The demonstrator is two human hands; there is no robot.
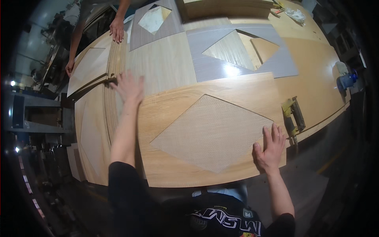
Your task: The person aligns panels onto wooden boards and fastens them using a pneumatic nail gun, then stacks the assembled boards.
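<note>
A light wooden panel (177,118) with a woven, diamond-shaped inset (211,132) lies on the workbench in front of me. My left hand (129,86) rests flat, fingers spread, on the panel's far left corner, beside a stack of similar panels (114,59). My right hand (270,148) lies flat with fingers apart on the panel's near right corner, just right of the inset. Neither hand holds anything.
Another person's hands (117,29) rest on the stack at the far left. Grey panels (244,55) with diamond cut-outs lie further back. A yellow nail gun (293,114) sits right of my panel, and a blue object (347,81) stands at the bench's right edge.
</note>
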